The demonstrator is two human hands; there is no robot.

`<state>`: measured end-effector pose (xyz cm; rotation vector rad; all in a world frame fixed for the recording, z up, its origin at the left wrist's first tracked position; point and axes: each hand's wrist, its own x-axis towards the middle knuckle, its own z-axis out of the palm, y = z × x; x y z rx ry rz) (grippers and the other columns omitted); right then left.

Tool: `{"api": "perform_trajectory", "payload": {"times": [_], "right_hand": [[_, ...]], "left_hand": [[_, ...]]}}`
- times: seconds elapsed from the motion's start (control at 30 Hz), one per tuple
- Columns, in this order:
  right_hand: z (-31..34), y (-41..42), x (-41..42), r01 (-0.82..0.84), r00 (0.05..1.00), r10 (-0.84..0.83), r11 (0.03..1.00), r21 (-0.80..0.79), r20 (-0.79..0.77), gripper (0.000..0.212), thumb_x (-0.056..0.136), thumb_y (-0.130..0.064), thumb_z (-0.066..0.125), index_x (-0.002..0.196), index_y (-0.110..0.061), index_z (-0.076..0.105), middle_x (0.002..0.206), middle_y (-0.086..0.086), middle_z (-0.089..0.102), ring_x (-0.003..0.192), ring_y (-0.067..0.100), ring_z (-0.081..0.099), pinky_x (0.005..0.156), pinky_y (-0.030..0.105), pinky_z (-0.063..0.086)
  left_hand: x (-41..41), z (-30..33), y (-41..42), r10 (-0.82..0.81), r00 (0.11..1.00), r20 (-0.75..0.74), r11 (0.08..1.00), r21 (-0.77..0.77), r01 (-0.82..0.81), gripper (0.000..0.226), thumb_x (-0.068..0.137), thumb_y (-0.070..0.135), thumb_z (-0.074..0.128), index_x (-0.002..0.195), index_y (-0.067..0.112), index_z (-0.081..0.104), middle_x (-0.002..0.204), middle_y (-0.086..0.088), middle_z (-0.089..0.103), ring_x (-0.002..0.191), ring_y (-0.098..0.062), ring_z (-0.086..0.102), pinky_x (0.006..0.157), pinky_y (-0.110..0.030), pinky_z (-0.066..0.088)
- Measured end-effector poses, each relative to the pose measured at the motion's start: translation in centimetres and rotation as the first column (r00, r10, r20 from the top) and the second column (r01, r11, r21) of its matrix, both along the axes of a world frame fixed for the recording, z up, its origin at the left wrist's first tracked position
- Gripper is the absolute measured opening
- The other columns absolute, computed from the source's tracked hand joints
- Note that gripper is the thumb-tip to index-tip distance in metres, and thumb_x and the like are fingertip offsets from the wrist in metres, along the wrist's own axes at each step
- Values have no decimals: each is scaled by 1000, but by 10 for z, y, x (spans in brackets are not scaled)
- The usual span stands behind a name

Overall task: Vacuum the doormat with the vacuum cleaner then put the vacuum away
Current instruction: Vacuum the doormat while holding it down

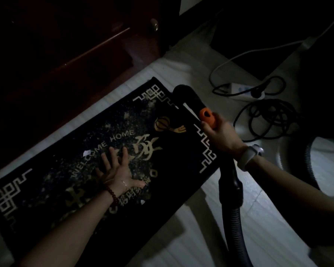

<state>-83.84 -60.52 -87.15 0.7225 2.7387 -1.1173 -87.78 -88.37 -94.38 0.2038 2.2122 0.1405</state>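
Pretty dim in here, but the left hand (118, 171) is pressing flat on the dark "WELCOME HOME" doormat (69, 151) with its fingers (112, 157) spread and released, and the mat is lying on the pale tiled floor (229, 218) by a dark wooden door (66, 45). The right hand (221, 132) is gripping the vacuum cleaner (193, 105) by its orange-trimmed handle, fingers clenched around it, nozzle end sitting over the mat's right edge. A black hose (237, 232) is trailing down toward the camera, with a tangled cord (268, 118) and a power strip (245, 91) lying on the floor behind.

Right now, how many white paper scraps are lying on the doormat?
2. One scrap lies near the word WELCOME, just left of the left hand. The other scrap lies by the doormat near edge, right of the wrist. Dim light may hide more.
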Motion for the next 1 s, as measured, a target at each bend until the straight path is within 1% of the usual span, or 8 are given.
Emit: {"api": "perform_trajectory", "payload": {"times": [0.13,0.23,0.43,0.5,0.6,0.73,0.87,1.0], "right_hand": [[-12,-46,24,-228,966,235,971,-71,108,49,91,-35,52,133,-18,35,103,9,62,77,18,58,66,24,41],[-8,-66,43,-267,943,295,946,-182,150,56,90,-38,53,139,-21,30,102,4,58,72,11,58,60,15,43],[-2,-30,1,-4,999,-3,989,-150,-43,40,91,-31,54,127,-16,46,103,9,61,81,17,57,69,27,43],[-9,-27,-16,39,999,-43,989,-143,-26,41,91,-31,53,127,-13,46,108,11,62,88,17,56,73,26,39],[-19,-52,-13,-104,993,111,985,-141,40,46,91,-33,53,130,-14,41,102,9,61,79,16,55,65,25,40],[-15,-63,2,-272,956,283,953,-130,76,46,90,-36,54,131,-19,41,100,3,58,83,17,57,72,24,39],[6,-26,-22,-186,983,186,983,-13,-2,45,91,-31,53,131,-12,42,101,11,60,86,23,59,67,19,35],[20,-9,-37,-280,960,264,921,270,93,51,91,-35,51,137,-19,33,108,19,61,95,35,61,72,26,36]], "left_hand": [[5,-1,-4,-5,998,-66,1000,-8,4,124,64,67,66,143,28,-21,150,-9,-31,138,-36,-24,109,-60,10],[10,-4,-4,-1,987,-161,998,-60,-9,128,59,73,65,143,28,-22,152,-4,-28,140,-31,-21,110,-58,8],[7,-6,-12,4,996,-94,1000,27,-1,127,62,69,65,143,24,-23,150,-2,-32,139,-31,-26,109,-65,-1],[6,-4,-11,12,996,-84,1000,28,-10,127,63,68,66,143,24,-22,150,-2,-33,139,-31,-26,109,-65,-1],[6,-6,-12,25,996,-91,998,52,-21,127,62,67,67,143,25,-22,150,-1,-32,139,-30,-27,109,-65,1],[12,-13,-12,25,986,-165,1000,8,-24,131,59,71,66,142,26,-24,150,0,-32,139,-29,-26,109,-65,0],[9,-17,-15,35,990,-138,998,58,-27,131,58,71,67,142,27,-23,150,1,-33,138,-29,-27,108,-66,-1],[9,-18,-15,33,989,-144,998,52,-26,132,56,74,65,143,26,-23,151,1,-31,139,-29,-25,109,-66,1]]}}
